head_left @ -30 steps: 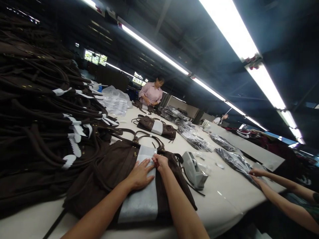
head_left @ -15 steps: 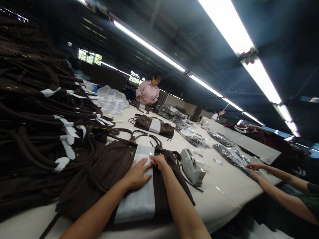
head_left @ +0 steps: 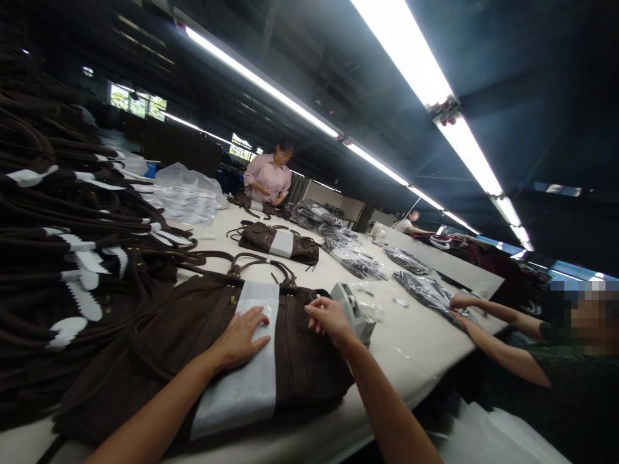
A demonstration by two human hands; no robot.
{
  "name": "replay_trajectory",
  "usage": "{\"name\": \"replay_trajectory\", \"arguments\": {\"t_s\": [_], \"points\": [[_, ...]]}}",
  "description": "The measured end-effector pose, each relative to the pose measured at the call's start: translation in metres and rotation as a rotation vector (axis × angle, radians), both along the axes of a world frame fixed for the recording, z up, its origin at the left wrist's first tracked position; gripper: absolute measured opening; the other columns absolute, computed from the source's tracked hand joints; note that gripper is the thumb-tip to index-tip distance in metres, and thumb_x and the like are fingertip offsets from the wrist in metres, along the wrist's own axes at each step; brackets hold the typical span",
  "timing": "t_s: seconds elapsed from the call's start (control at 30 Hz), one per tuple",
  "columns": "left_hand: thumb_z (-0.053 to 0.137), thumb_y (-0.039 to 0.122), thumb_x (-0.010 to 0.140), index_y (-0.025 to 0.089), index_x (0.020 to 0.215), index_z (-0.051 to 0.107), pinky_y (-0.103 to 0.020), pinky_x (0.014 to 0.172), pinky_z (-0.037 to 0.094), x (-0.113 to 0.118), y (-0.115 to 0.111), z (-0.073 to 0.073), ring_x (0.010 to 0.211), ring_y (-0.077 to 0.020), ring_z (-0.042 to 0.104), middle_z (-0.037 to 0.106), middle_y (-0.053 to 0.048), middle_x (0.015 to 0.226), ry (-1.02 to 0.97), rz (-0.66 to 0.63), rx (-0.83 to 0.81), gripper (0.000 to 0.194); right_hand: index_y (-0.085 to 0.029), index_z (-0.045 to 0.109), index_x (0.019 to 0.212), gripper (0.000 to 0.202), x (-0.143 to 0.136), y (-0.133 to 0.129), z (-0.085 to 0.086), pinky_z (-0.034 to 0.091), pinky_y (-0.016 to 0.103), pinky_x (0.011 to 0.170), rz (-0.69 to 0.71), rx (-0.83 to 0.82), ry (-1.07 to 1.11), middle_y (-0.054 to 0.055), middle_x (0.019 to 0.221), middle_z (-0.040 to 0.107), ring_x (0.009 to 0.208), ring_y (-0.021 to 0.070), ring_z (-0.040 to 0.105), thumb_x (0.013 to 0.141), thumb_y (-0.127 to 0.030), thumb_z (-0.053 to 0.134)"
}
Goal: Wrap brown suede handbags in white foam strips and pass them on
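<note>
A dark brown handbag (head_left: 302,348) lies flat before me, with a translucent white strip (head_left: 242,386) running down across its middle. Resting on the strip and the bag is my left hand (head_left: 244,338), palm down with fingers apart. My right hand (head_left: 329,320) is over the bag's right part, its fingers curled in a pinch; whatever is between the fingertips, if anything, is too small to make out. Just beyond that hand stands a grey tape dispenser (head_left: 355,309), partly hidden by it. The bag's looped handles (head_left: 264,261) point away from me.
Many brown bags with white-wrapped handles (head_left: 80,251) are piled at the left. Another banded bag (head_left: 280,241) lies farther up the white table (head_left: 401,348). Plastic-wrapped bags (head_left: 355,254) lie beyond. A co-worker's hands (head_left: 461,309) touch one at right; another person (head_left: 268,177) stands at the far end.
My right hand has lifted off the strip and moved right, toward the tape dispenser. My left hand stays on the strip. The view has turned somewhat right, showing more of the co-worker.
</note>
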State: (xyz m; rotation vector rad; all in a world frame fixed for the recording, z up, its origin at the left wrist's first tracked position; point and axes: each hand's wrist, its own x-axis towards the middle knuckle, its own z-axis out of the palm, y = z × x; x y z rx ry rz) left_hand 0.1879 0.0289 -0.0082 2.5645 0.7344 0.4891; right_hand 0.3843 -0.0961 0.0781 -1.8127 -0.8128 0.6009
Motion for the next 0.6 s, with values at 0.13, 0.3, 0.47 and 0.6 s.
{"name": "replay_trajectory", "arguments": {"t_s": [0.13,0.3,0.47,0.6], "points": [[0.047,0.041,0.085,0.024,0.114,0.059,-0.056,0.115,0.022,0.002,0.002,-0.003,0.142,-0.0279,0.030,0.041,-0.012,0.149,-0.008,-0.001,0.023,0.036,-0.013,0.063,0.087,0.033,0.054,-0.057,0.042,0.032,0.018,0.038,-0.106,0.202,-0.205,0.000,0.053,0.062,0.039,0.0081,0.046,0.073,-0.043,0.069],[0.049,0.041,0.084,0.023,0.114,0.059,-0.058,0.114,0.022,0.006,0.001,-0.005,0.141,-0.0295,0.032,0.041,-0.013,0.148,-0.009,0.009,0.038,0.036,-0.014,0.070,0.088,0.023,0.035,-0.035,0.035,0.043,0.019,0.044,0.128,0.142,-0.331,0.004,0.070,0.068,0.053,0.0106,0.058,0.077,-0.033,0.065],[0.047,0.041,0.085,0.023,0.113,0.058,-0.057,0.114,0.022,0.003,-0.003,0.001,0.141,-0.0285,0.032,0.041,-0.013,0.148,-0.007,0.007,0.030,0.035,-0.016,0.070,0.086,0.010,-0.018,0.062,0.003,0.043,0.018,0.044,0.240,-0.128,-0.179,-0.001,0.064,0.063,0.049,0.0089,0.056,0.078,-0.022,0.067],[0.048,0.040,0.085,0.023,0.112,0.058,-0.058,0.114,0.022,0.001,-0.004,0.005,0.140,-0.0289,0.032,0.040,-0.012,0.149,-0.007,0.004,0.023,0.033,-0.015,0.062,0.061,0.021,-0.023,0.115,-0.015,0.033,0.018,0.036,0.176,-0.276,-0.144,-0.003,0.041,0.048,0.038,0.0089,0.044,0.076,-0.024,0.071]]}}
